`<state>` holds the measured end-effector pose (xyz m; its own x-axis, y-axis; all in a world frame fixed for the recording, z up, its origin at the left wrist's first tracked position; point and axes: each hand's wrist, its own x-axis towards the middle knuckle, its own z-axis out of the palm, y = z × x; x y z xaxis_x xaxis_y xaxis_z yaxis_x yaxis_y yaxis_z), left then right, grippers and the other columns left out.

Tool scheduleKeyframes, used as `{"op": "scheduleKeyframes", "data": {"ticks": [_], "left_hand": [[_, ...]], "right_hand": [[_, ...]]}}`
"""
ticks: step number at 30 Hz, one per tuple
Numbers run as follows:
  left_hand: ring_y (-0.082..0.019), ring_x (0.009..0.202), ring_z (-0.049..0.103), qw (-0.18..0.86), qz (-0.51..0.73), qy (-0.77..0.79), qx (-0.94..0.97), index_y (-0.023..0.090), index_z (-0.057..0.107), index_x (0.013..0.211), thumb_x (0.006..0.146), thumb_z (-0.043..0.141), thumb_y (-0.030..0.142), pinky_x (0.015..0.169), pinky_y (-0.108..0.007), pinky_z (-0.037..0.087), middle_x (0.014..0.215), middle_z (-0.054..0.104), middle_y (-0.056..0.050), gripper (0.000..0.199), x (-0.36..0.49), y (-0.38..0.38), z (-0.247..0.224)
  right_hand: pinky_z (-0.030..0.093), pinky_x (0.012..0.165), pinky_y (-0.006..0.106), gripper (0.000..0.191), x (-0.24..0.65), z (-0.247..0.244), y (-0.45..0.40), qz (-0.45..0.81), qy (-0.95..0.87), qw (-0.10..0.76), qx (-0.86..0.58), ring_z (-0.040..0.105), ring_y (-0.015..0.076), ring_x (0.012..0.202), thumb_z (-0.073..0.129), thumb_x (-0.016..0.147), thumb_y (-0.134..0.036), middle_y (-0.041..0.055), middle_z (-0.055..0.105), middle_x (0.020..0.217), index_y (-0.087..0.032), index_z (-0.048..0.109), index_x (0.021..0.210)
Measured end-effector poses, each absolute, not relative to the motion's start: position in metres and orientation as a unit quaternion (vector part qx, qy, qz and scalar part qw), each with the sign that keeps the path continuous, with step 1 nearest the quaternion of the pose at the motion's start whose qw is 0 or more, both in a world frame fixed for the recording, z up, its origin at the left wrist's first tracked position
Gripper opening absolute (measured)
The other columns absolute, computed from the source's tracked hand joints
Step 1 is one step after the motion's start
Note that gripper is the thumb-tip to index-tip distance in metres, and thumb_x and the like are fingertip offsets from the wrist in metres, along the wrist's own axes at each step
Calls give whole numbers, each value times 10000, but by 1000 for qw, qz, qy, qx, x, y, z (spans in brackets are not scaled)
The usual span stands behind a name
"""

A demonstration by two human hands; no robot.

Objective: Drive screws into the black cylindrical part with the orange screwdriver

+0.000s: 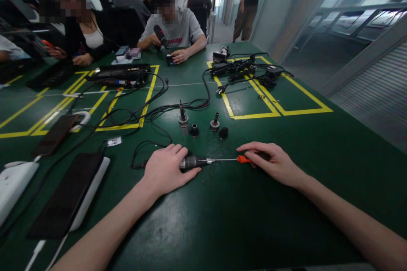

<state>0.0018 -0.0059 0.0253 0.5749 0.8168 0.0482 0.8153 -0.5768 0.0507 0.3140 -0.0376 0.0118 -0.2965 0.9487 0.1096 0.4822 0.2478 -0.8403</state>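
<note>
My left hand is closed over a black, barrel-shaped corded tool lying across the green table; its exact kind does not show. At the tool's metal front end is the tip of a screwdriver with an orange handle and a thin steel shaft. Thumb and fingers of my right hand pinch that handle from the right. Beyond the tool stand a tall metal part with a pin, a shorter metal part with a stem, and two small black caps, the left cap and the right cap.
Black cables run across the table, with more bundled cords at the back right. A phone on a white power bank and another phone lie left. Opposite, a person holds a black tool.
</note>
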Motion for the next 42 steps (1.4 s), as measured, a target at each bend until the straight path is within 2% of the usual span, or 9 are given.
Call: {"op": "scheduleKeyframes", "data": {"ticks": [6,9,12,14,20,26,33,39,42], "left_hand": [[-231,802,671,7,34,458,888,201,628,832,913,643,614,676,-342,518,858,710,-46,422,2,-5,25],[-237,809,673,5,37,455,890,200,628,836,913,645,607,670,-345,521,859,707,-48,415,1,-6,25],[-236,808,674,2,41,453,891,205,623,833,912,647,608,666,-341,517,855,707,-46,411,1,-6,26],[-229,796,669,0,42,454,890,208,619,826,909,652,606,661,-333,511,844,706,-42,407,1,-6,26],[-235,800,668,8,41,455,890,201,626,838,911,658,600,668,-336,510,853,702,-47,407,1,-6,26],[-233,796,668,6,46,456,889,203,619,822,912,655,602,661,-327,501,843,704,-49,410,1,-6,25],[-222,749,658,-1,75,460,885,202,618,805,913,637,615,636,-330,485,811,697,-46,427,-1,-5,25],[-228,760,661,-1,99,458,883,209,619,803,912,633,605,629,-327,476,801,694,-44,411,-3,-4,22],[-223,749,657,-1,105,456,884,208,621,809,911,633,604,625,-323,474,800,693,-43,409,-4,-4,21]], "right_hand": [[578,679,311,336,315,14,-36,334,-698,378,-508,712,210,754,754,878,-523,63,755,885,-220,793,1018],[529,570,294,368,317,14,-36,347,-710,358,-497,654,181,615,654,952,-554,43,712,745,-217,795,993],[445,472,270,447,318,13,-36,379,-702,335,-501,532,145,469,541,1017,-579,-15,564,545,-208,788,997],[434,466,267,443,319,11,-36,385,-694,336,-508,520,144,478,556,1009,-586,-13,568,564,-208,788,1012],[524,593,289,396,324,0,-34,363,-691,377,-498,637,179,666,722,902,-584,44,711,879,-241,780,1091],[451,492,275,442,322,7,-35,420,-673,342,-504,537,156,534,559,1009,-593,4,605,631,-206,765,1068],[548,638,291,384,319,10,-35,387,-670,402,-490,654,186,714,794,846,-531,33,690,865,-235,728,1081],[439,480,264,400,317,11,-37,443,-652,374,-489,487,139,487,586,995,-596,-39,521,585,-222,711,1059],[449,502,261,356,316,11,-37,415,-656,382,-502,514,139,524,683,941,-562,-27,565,652,-222,708,1046]]}}
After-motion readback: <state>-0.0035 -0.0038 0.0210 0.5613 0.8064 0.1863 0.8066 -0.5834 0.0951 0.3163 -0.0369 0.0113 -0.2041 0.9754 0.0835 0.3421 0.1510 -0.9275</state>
